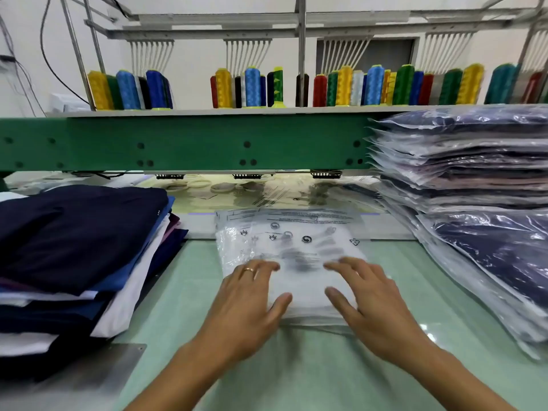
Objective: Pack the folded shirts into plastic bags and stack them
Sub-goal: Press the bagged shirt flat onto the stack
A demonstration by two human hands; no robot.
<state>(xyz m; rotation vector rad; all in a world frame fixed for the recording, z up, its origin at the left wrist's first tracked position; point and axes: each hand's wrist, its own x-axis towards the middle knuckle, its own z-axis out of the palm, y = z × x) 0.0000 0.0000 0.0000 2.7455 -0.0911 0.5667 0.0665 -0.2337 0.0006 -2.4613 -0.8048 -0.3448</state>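
both hands lie flat on a plastic bag (296,241) in the middle of the table (296,369), straight ahead of the person. the left hand (252,295) and the right hand (372,298) are spread, fingers fairly straight and thumbs turned inward. they press down on the bag without curling round anything. something white and folded seems to be inside or under the plastic, probably a shirt, but the blur makes that hard to confirm. more clear printed bags peek out beneath it at the far edge. pressing flat like this would push air out and keep the packet thin enough to stack, i'd guess.

the layout suits a left-to-right flow. a pile of folded shirts (74,232), dark blue on top with white and blue below, sits unbagged at the left. a tall stack of bagged shirts (474,173) rises at the right, with lower packets sliding toward the table's near edge.

the table is pale green and smooth, with a metal plate (89,372) at the near left. behind it runs a green machine beam (192,143). above that is a shelf of bright thread spools (252,87) under metal rails, against a white wall.
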